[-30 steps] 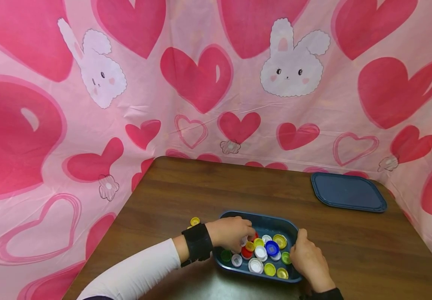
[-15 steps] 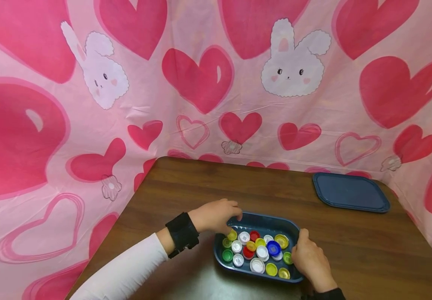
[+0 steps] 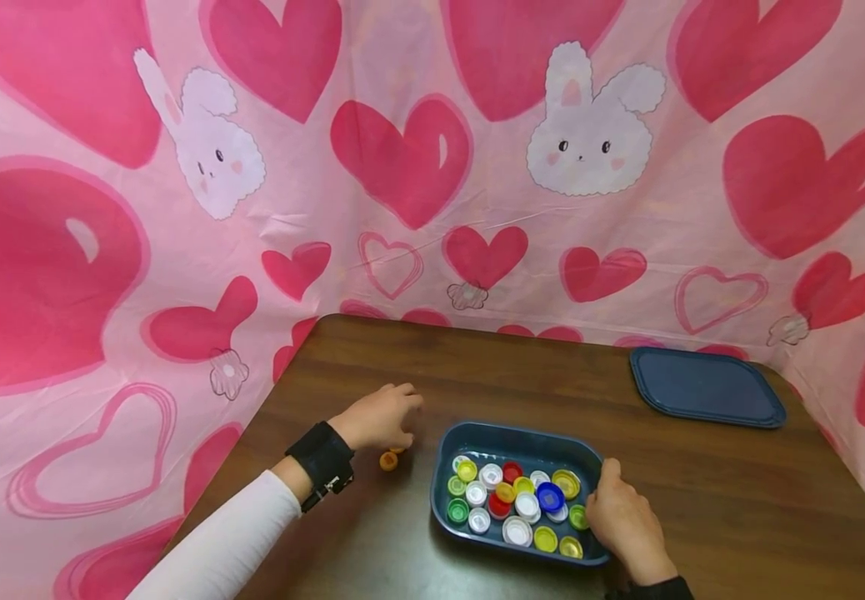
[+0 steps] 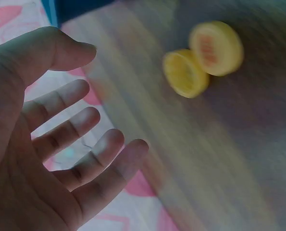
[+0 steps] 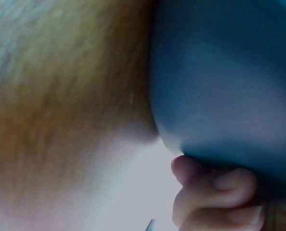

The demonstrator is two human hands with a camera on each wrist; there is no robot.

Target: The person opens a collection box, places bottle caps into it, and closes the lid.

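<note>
A dark blue tray [image 3: 515, 432] on the brown table holds several bottle caps [image 3: 522, 500] in yellow, white, red, green and blue. My right hand [image 3: 623, 521] grips the tray's near right corner, thumb over the rim. In the right wrist view its fingers [image 5: 215, 192] curl under the blue tray wall [image 5: 219, 86]. My left hand [image 3: 382, 414] hovers over the table left of the tray, just above a yellow cap [image 3: 388, 460]. The left wrist view shows that hand [image 4: 61, 144] empty with relaxed fingers, and two yellow caps [image 4: 215, 48] [image 4: 185, 73] lying side by side on the wood.
A dark blue lid [image 3: 706, 387] lies flat at the table's far right corner. A pink cloth with hearts and bunnies [image 3: 432, 167] hangs close behind and beside the table [image 3: 477, 375].
My left hand came out of the tray and moved left onto the table, where it now hangs empty above the yellow caps. The right hand stayed on the tray.
</note>
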